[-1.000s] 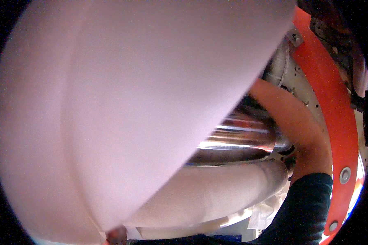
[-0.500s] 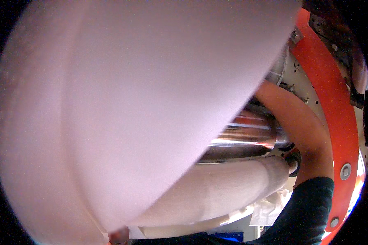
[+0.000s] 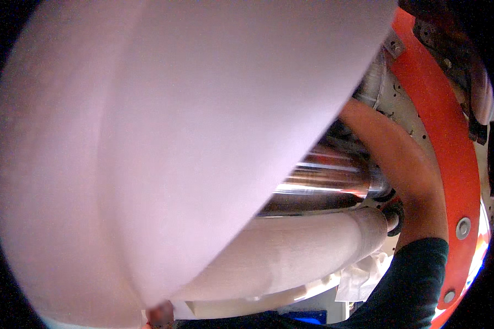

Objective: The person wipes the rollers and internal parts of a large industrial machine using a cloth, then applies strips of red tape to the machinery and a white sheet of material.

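Observation:
A large pale sheet (image 3: 192,137), cloth-like and softly creased, fills the left and middle of the head view and hides much behind it. Its fold lines run down to a point at the bottom, where my left hand (image 3: 160,314) shows only as a small blurred part, closed on the sheet's lower corner. From the lower right my right forearm (image 3: 406,159), below a dark sleeve, reaches up and in past the rollers. The right hand itself is hidden behind the sheet's slanting edge, so its fingers do not show.
A shiny metal roller (image 3: 335,178) lies above a pale covered roller (image 3: 307,247), both partly behind the sheet. A red curved frame (image 3: 450,131) with bolts stands right of my forearm. Crumpled white material (image 3: 362,279) hangs below the covered roller, near a blue object (image 3: 310,317).
The sheet's crease has shifted right, and its slanting edge has drawn slightly left. My left hand shows a little more. My right forearm has moved only slightly.

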A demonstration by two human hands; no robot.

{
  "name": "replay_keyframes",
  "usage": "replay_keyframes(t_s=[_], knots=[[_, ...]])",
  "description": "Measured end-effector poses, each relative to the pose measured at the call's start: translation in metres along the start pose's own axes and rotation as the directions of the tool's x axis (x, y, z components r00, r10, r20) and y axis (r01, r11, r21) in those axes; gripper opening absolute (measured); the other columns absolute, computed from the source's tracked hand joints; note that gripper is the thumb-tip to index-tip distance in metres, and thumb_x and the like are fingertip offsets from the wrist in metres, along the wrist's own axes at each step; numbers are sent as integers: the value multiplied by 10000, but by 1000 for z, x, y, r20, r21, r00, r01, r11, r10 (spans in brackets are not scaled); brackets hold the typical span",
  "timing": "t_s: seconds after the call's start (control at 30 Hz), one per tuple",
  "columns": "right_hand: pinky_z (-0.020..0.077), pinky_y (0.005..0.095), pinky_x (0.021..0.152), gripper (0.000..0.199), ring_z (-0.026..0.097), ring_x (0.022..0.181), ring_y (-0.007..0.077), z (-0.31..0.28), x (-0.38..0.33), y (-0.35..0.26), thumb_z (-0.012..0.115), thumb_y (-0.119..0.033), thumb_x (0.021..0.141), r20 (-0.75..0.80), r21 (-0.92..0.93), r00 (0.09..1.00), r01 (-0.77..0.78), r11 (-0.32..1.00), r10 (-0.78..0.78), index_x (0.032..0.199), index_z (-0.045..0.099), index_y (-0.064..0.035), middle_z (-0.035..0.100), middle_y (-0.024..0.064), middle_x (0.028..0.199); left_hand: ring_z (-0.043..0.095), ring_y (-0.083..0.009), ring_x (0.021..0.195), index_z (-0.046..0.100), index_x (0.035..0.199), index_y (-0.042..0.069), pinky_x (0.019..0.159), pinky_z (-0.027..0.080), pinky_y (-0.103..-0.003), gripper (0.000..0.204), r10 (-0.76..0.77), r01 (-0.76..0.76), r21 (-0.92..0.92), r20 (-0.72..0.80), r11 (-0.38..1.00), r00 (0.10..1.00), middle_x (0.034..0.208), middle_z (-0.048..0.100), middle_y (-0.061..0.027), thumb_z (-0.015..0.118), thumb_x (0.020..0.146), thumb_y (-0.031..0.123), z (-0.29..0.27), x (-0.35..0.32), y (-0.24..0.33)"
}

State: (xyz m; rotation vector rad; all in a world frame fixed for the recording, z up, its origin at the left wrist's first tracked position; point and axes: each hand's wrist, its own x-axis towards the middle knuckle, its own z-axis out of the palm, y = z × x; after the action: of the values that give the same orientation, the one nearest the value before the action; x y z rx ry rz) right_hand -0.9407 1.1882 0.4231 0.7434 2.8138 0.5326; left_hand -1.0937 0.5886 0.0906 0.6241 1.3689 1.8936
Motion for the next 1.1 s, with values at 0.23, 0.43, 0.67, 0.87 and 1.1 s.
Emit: replay_keyframes(t_s=[0.23, 0.43, 0.67, 0.87, 1.1], knots=[[575, 463, 797, 273, 698, 954, 350, 28, 0, 8, 611, -82, 882, 116, -217, 987, -86, 972, 113, 1141, 672, -20, 705, 226, 1070, 688, -293, 785, 673, 885, -24, 704, 573, -366, 202, 628, -630, 339, 131, 699, 767, 906, 707, -199, 612, 913, 167, 25, 12, 8], [534, 468, 941, 396, 644, 1111, 359, 26, -14, -7, 625, -140, 891, 20, -212, 1000, -18, 977, 23, 1253, 602, 20, 644, 264, 1220, 689, -289, 714, 672, 797, -25, 664, 580, -344, 206, 860, -865, 313, 210, 392, 466, 845, 706, -195, 605, 917, 127, 37, 27, 17], [446, 480, 1055, 430, 572, 1226, 361, -17, -51, -47, 521, -253, 988, 138, -108, 988, -48, 993, 63, 1363, 558, -45, 578, 229, 1356, 685, -293, 684, 655, 739, -1, 666, 576, -373, 215, 893, -829, 494, 202, 262, 403, 784, 704, -171, 655, 895, 146, 43, 27, 23], [472, 491, 988, 453, 594, 1180, 349, 10, -23, -17, 536, -257, 969, 329, -187, 916, -177, 966, 231, 1372, 553, -50, 588, 229, 1331, 676, -324, 703, 658, 778, 46, 682, 566, -404, 213, 814, -795, 455, 219, 402, 537, 807, 699, -162, 664, 912, 210, 38, 20, 19], [407, 504, 1103, 510, 515, 1313, 355, -20, -49, -59, 574, -320, 983, 216, -99, 970, -87, 991, 107, 1439, 517, -98, 506, 199, 1465, 671, -380, 765, 636, 1055, 77, 682, 569, -455, 184, 829, -836, 488, 337, 251, 446, 911, 676, -184, 589, 983, 240, 44, 21, 39]])
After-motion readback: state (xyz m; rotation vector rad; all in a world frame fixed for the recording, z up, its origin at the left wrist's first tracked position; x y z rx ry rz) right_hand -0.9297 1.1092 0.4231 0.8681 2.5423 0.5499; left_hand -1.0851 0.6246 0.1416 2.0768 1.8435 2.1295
